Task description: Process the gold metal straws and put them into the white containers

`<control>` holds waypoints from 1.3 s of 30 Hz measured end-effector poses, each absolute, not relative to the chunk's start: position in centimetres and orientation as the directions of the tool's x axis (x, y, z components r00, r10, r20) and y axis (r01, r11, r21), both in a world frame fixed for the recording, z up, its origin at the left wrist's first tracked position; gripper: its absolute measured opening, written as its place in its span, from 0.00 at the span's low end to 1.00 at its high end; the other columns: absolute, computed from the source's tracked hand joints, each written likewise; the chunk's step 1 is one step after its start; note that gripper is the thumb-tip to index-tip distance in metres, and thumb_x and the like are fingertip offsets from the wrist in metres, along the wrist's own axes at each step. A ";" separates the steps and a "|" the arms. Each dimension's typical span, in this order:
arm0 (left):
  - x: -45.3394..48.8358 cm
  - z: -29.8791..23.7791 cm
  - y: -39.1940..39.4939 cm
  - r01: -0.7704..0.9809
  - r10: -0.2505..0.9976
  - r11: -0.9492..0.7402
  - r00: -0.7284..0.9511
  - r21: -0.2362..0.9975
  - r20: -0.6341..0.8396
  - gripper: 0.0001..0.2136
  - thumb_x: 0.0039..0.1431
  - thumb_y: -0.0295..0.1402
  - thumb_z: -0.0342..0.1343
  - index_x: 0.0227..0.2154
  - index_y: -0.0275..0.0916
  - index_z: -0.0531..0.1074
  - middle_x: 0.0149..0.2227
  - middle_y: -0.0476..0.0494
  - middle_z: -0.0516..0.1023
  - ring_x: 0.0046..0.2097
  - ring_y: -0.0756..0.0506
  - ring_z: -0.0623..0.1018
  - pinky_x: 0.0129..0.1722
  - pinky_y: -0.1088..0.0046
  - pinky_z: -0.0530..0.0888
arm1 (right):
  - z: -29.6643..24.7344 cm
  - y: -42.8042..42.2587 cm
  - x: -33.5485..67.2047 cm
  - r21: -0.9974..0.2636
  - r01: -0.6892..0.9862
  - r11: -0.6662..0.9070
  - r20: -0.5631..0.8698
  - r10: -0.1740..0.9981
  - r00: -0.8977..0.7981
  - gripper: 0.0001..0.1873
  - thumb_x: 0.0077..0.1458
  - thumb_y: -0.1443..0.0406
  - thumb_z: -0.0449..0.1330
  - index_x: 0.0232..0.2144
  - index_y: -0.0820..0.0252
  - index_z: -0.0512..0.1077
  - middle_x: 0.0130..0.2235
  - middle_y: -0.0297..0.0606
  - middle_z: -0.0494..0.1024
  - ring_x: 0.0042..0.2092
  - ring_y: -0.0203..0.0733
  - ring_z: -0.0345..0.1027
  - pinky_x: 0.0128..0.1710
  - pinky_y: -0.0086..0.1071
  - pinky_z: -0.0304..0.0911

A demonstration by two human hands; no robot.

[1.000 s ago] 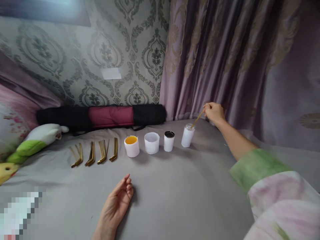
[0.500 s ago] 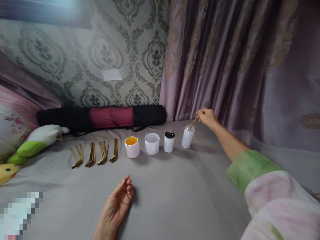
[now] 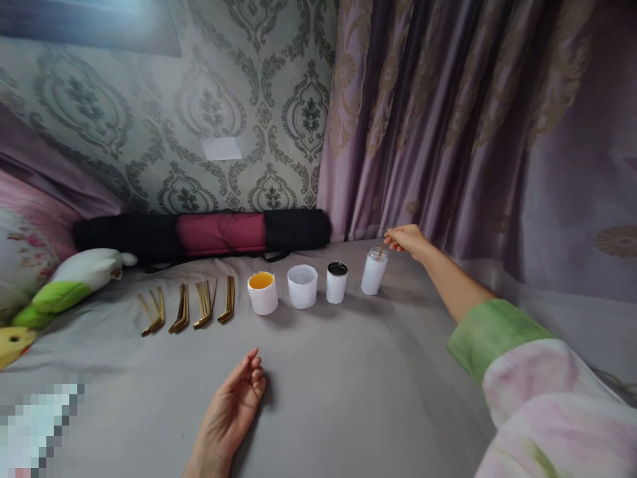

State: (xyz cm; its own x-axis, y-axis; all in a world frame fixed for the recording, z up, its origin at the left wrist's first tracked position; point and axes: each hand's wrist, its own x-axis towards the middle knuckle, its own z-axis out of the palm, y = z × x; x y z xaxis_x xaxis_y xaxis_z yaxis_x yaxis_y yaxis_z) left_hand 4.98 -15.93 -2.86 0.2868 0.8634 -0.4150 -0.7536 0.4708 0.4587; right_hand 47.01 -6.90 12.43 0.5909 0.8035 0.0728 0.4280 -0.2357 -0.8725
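One thin stick (image 3: 381,253), pinched by the nearer right hand (image 3: 408,240), slants down-left into the rightmost white jar (image 3: 373,276), right of centre; the left hand (image 3: 237,402) lies loosely curled, empty, lower centre.

No text, label, brand, number or sign can be read. The white sides of the jar (image 3: 372,277), the can (image 3: 335,290), the tub (image 3: 302,292) and the orange-filled pot (image 3: 263,301) bear nothing legible, nor do the long bag (image 3: 221,233) and the wall plate (image 3: 222,149). The corner patch (image 3: 34,428) is too pixelated to read.
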 end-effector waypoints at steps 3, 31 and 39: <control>4.9 -2.9 -15.9 -0.753 0.862 0.472 0.287 0.458 -0.417 0.10 0.55 0.20 0.44 0.36 0.29 0.69 0.29 0.43 0.68 0.26 0.54 0.69 0.25 0.78 0.72 | 12.3 -6.8 46.9 -0.875 0.415 -0.251 0.050 0.805 0.591 0.06 0.50 0.68 0.55 0.27 0.68 0.68 0.24 0.39 0.75 0.16 0.25 0.60 0.12 0.20 0.51; 5.1 -2.6 -16.1 -0.757 0.866 0.467 0.289 0.457 -0.407 0.10 0.55 0.19 0.45 0.36 0.29 0.70 0.29 0.43 0.68 0.27 0.54 0.69 0.25 0.77 0.72 | 10.6 -6.6 47.0 -0.858 0.339 -0.386 -0.089 0.761 0.642 0.03 0.45 0.70 0.58 0.24 0.68 0.70 0.21 0.37 0.74 0.14 0.25 0.58 0.10 0.20 0.50; 5.0 -2.8 -16.0 -0.755 0.865 0.469 0.288 0.458 -0.410 0.10 0.55 0.20 0.45 0.35 0.30 0.70 0.28 0.43 0.69 0.26 0.54 0.70 0.25 0.77 0.73 | 10.7 -6.9 46.8 -0.860 0.339 -0.381 -0.088 0.766 0.637 0.06 0.47 0.67 0.58 0.23 0.67 0.70 0.21 0.37 0.74 0.14 0.24 0.56 0.10 0.19 0.50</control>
